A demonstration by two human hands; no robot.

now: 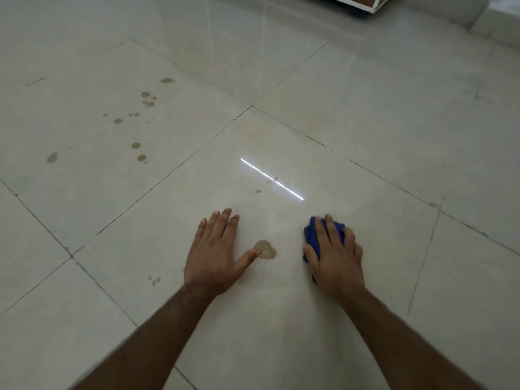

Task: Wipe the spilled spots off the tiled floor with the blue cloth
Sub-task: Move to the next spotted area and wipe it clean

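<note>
My right hand (334,253) lies on the bunched blue cloth (311,233) and presses it to the pale tiled floor (365,130), fingers spread over it. My left hand (216,249) rests flat on the floor, fingers straight, its thumb tip touching a brown spill spot (266,249) that lies between the two hands. Several smaller brown spots (140,119) are scattered on the tile at the far left, a few tiny ones (154,280) lie near my left wrist, and one speck (258,191) sits ahead of the hands.
A bright strip of reflected light (271,178) crosses the tile ahead of my hands. The corner of a white-edged piece of furniture (363,2) stands at the top right, with a wall base (495,26) beside it.
</note>
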